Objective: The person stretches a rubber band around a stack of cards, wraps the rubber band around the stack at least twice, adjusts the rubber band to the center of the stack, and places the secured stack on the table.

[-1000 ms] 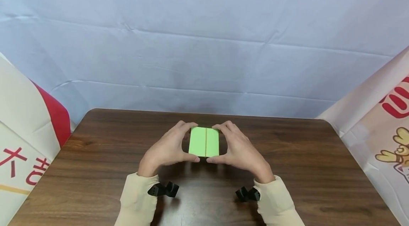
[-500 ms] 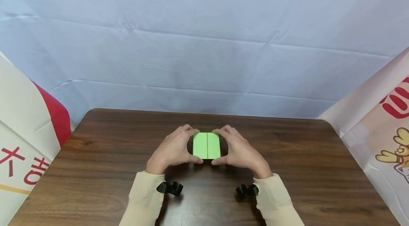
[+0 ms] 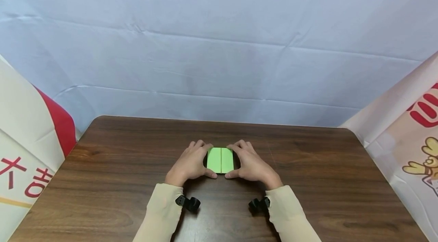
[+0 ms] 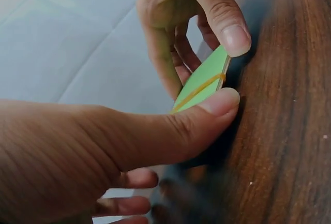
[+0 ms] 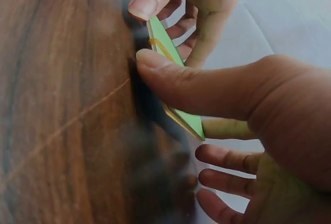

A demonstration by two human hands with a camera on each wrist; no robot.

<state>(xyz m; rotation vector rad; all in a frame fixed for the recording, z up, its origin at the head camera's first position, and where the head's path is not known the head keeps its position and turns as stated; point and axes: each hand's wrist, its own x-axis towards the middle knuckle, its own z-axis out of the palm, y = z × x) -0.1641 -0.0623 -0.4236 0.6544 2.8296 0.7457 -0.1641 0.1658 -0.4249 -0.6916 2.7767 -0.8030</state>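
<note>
A thin, square stack of bright green paper [image 3: 213, 160] has a yellow rubber band [image 3: 221, 161] running down its middle. My left hand [image 3: 193, 162] grips its left side, thumb at the near edge and index finger at the far edge. On the opposite side my right hand [image 3: 250, 163] holds it the same way. In the left wrist view the band [image 4: 199, 93] wraps over the layered near edge between both thumbs. The right wrist view shows the stack's green face [image 5: 189, 119] just over the table; whether its underside touches the wood is hidden.
Beneath the hands lies a dark brown wooden table [image 3: 102, 181]. A pale blue-white cloth [image 3: 219, 44] hangs behind its far edge. Printed cloths with red markings flank it, one left [image 3: 27, 150] and one right [image 3: 407, 154]. A small black device [image 3: 189, 202] sits on each wrist.
Both hands have lowered the green stack toward the table and slightly nearer to me, and it looks smaller now. The grip on its two sides stays the same.
</note>
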